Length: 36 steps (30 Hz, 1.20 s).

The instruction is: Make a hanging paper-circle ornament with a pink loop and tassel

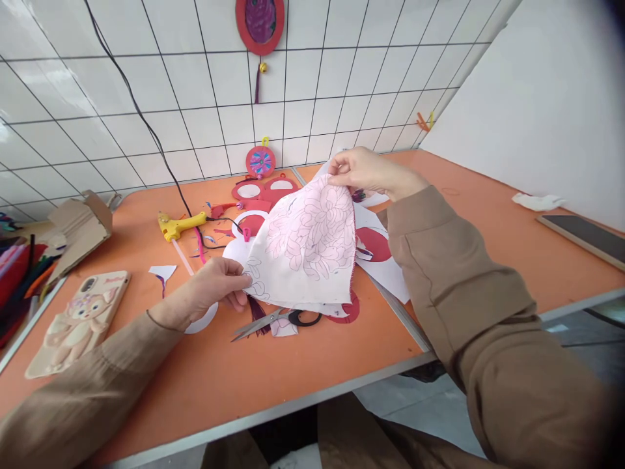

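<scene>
A white cloth (307, 241) with pink flower outlines and a reddish right edge is held up over the table between both hands. My left hand (215, 291) pinches its lower left corner between thumb and fingers. At its upper edge, my right hand (364, 172) grips the cloth with closed fingertips. Just below the cloth lie scissors (273, 318) with black handles, blades pointing left. Beside them are a dark tassel (257, 311) and a small patterned scrap (284, 327). Red and white cut pieces lie partly hidden behind the cloth, including a red disc (374, 243).
On the orange table (293, 384) are a yellow glue gun (180, 225), a phone in a bear case (81, 319) and a cardboard piece (81, 225). Small decorated round ornament (260, 161) leans at the tiled wall. A dark tablet-like slab (586, 238) lies far right.
</scene>
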Tool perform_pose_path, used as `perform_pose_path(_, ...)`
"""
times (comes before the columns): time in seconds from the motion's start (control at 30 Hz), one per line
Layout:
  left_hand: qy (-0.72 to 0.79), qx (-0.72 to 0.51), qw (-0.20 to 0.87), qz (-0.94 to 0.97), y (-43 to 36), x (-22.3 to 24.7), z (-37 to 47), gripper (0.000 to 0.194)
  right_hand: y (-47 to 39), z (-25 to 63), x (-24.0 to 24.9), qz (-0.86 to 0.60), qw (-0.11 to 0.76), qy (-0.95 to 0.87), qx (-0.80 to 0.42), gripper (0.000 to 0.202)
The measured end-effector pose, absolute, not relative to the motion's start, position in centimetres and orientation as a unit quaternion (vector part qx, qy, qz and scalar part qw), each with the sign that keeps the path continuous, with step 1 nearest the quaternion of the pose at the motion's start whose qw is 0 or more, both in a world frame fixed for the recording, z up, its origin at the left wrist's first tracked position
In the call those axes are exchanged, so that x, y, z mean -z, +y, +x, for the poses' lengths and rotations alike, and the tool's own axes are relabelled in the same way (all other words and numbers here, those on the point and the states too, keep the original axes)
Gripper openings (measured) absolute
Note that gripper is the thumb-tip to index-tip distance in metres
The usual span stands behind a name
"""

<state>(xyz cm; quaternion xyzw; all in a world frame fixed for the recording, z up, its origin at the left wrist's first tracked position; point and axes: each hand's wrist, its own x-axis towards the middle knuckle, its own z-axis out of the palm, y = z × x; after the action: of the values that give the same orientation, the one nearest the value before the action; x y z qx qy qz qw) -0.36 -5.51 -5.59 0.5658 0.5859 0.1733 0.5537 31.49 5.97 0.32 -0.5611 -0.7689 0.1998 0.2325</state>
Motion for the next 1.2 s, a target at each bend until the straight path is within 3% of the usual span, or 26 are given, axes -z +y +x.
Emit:
perform_pose_path(0.07,0.589,-0.197,0.463,0.632,-6.2,5.6,0.5,0.024,5.7,31.2,-0.8,-0.622,0.234,-0.735,-0.135,0.017)
perform_pose_path(0.13,0.594,-0.196,0.288,0.725,-7.2,5.9,1.5,0.028,5.3,30.3,-1.2,-0.620,0.250,-0.742,-0.045,0.025)
perform_pose_path(0.2,0.581,-0.173,0.124,0.786,-8.1,6.3,2.3,0.027,4.5,28.6,-1.1,-0.525,0.262,-0.809,-0.013,0.030)
perform_pose_path(0.3,0.528,-0.109,0.050,0.841,-9.2,6.6,3.2,0.020,2.9,24.8,0.4,-0.265,0.202,-0.936,-0.112,0.043)
perform_pose_path(0.37,0.496,-0.083,0.026,0.864,-9.6,6.4,3.4,0.018,2.1,22.4,1.9,-0.151,0.132,-0.965,-0.167,0.052)
perform_pose_path(0.47,0.463,-0.089,-0.018,0.882,-10.2,5.7,3.3,0.019,1.9,20.8,3.7,-0.062,0.081,-0.976,-0.194,0.038)
perform_pose_path(0.63,0.486,-0.148,-0.033,0.861,-10.7,5.4,2.7,0.022,2.6,22.4,2.4,-0.125,0.152,-0.970,-0.146,0.026)
perform_pose_path(0.83,0.522,-0.272,0.033,0.808,-9.1,5.1,3.5,0.043,1.7,23.8,-0.8,-0.190,0.207,-0.959,-0.038,0.021)
perform_pose_path(1.0,0.522,-0.248,-0.054,0.815,-6.9,4.2,5.1,0.015,0.8,24.8,-2.2,-0.274,0.218,-0.936,-0.048,0.015)
perform_pose_path(1.1,0.512,-0.279,-0.080,0.808,-6.0,3.8,5.1,0.014,0.3,25.8,-3.0,-0.311,0.233,-0.916,-0.093,0.010)
perform_pose_path(1.2,0.495,-0.349,0.021,0.796,-5.3,3.0,4.5,0.009,0.1,26.8,-3.7,-0.321,0.239,-0.910,-0.110,0.005)
